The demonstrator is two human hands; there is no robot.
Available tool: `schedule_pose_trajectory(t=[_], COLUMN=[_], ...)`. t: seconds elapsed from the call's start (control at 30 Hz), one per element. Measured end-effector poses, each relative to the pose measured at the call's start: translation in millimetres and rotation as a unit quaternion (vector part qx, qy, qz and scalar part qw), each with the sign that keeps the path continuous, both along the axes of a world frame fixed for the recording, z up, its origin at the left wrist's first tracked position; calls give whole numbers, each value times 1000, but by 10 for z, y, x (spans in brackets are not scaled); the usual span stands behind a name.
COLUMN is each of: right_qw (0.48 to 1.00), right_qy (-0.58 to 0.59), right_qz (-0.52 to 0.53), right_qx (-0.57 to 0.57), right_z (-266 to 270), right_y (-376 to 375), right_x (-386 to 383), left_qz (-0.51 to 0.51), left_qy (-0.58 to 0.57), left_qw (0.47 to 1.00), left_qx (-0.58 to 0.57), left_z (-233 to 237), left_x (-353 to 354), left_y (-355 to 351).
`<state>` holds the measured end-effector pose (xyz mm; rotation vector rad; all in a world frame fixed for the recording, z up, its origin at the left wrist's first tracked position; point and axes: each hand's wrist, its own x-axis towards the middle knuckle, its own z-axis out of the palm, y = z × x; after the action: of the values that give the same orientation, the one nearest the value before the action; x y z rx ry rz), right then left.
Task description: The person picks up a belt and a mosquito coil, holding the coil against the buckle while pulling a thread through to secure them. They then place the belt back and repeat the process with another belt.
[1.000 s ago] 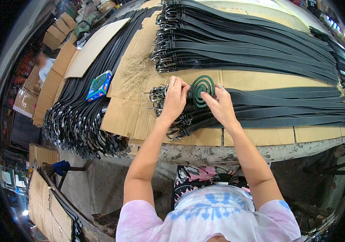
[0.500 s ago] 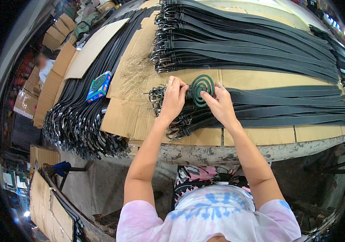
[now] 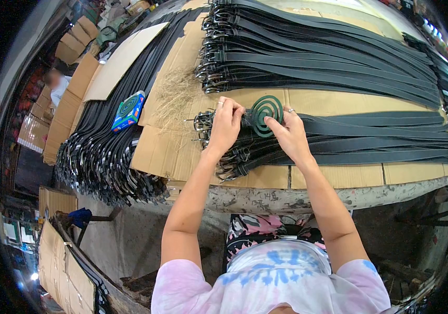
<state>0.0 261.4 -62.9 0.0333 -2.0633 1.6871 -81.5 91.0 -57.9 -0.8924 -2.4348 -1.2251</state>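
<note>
A green spiral coil (image 3: 266, 112) is pinched between the thumb and fingers of my right hand (image 3: 291, 136), raised over the black belts (image 3: 360, 125) on the cardboard. To its left, my left hand (image 3: 226, 125) is closed, thumb against fingertips, near the metal buckles (image 3: 203, 123); whatever it may pinch is too small to make out. A small gap separates my left hand from the coil. A blue box (image 3: 129, 111) with a coil picture lies on the belt pile at the left.
A larger row of black belts (image 3: 318, 57) lies across the back of the table. Dry straw-like strands (image 3: 174, 99) are scattered on the cardboard (image 3: 156, 152). A person (image 3: 57, 86) is at the far left behind cardboard boxes.
My right hand and the coil have shifted slightly right, widening the gap to my left hand. The left hand has hardly moved.
</note>
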Motion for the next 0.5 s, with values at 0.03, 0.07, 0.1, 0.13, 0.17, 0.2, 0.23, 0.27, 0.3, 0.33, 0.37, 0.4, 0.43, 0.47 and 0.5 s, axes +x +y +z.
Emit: schedule_pose_trajectory(t=[0.03, 0.07, 0.1, 0.13, 0.17, 0.2, 0.23, 0.27, 0.3, 0.33, 0.37, 0.4, 0.43, 0.47, 0.5], right_qw=[1000, 1000, 1000, 1000, 999, 999, 999, 999, 999, 999, 1000, 1000, 999, 998, 998], right_qy=[-6, -13, -13, -23, -33, -33, -35, -37, -36, -29, -22, -22, -36, -51, -51], right_qz=[-4, -9, -9, -10, -12, -12, -12, -13, -14, -15, -16, -16, -11, -6, -5], right_qx=[-3, -7, -7, 6, 19, 19, 16, 14, 13, 7, 0, 0, 12, 24, 24], right_z=[7, 15, 24, 34, 46, 67, 92, 104, 84, 54, 36, 27, 37, 44, 47], right_y=[-5, -7, -5, -1, 1, 0, -5, -7, -7, -13, -13, -4, 5, 10, 8], right_x=[-1, 0, -1, -1, 1, 9, 21, 27, 20, 8, 1, 2, 9, 15, 17], left_qz=[5, 4, 15, 26, 26, 33, 40, 40, 42, 43, 43, 43, 45, 45, 43], left_qy=[-19, -19, 3, 25, 25, 24, 24, 24, 25, 26, 26, 22, 19, 18, -1], left_qw=[1000, 1000, 1000, 999, 999, 999, 999, 999, 999, 998, 998, 999, 999, 999, 999], left_qx=[13, 13, 6, -1, -1, -7, -13, -13, -18, -23, -23, -20, -18, -18, -11], left_z=[5, -9, -35, -42, -47, -50, -51, -60, -74, -74, -76, -78, -56, -37, -17], left_x=[-3, -19, -47, -69, -94, -120, -139, -155, -173, -179, -182, -185, -174, -163, -149], left_y=[1, 0, -3, -1, 2, 6, 8, 8, 10, 16, 19, 20, 25, 34, 48])
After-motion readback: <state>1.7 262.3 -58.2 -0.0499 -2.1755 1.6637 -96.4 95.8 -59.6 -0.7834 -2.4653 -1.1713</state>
